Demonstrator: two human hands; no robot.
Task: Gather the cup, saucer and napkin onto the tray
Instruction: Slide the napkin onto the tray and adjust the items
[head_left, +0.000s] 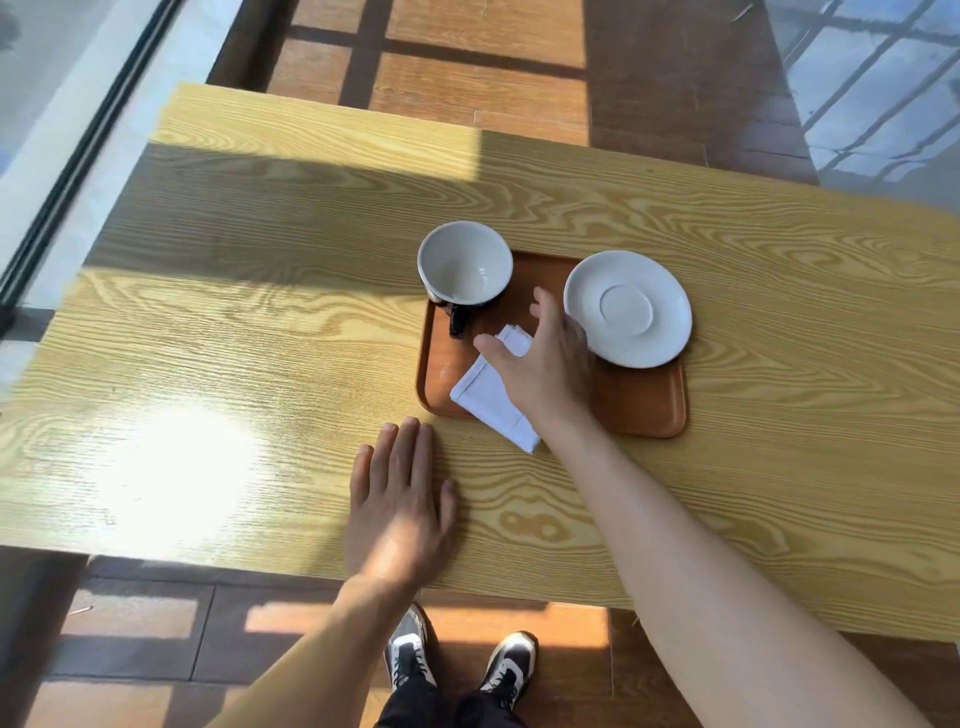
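One tray (644, 410) bearing one cup (464, 265), one saucer (628, 307), one napkin (491, 400); right hand (545, 364) and left hand (400, 504) both spread, grasping nothing

On the counter (260, 322) sits the tray (639, 410), right of centre. The cup (464, 262) stands at the tray's far left corner, hanging out past the rim, its handle pointing toward the near side. The saucer (628, 308) is at the far right corner, reaching over the right rim. The napkin (485, 387) lies at the near left, one corner spilling off the near rim onto the counter. The right hand (545, 364) hovers over the napkin, between cup and saucer. The left hand (400, 504) lies flat on the counter, before the tray.
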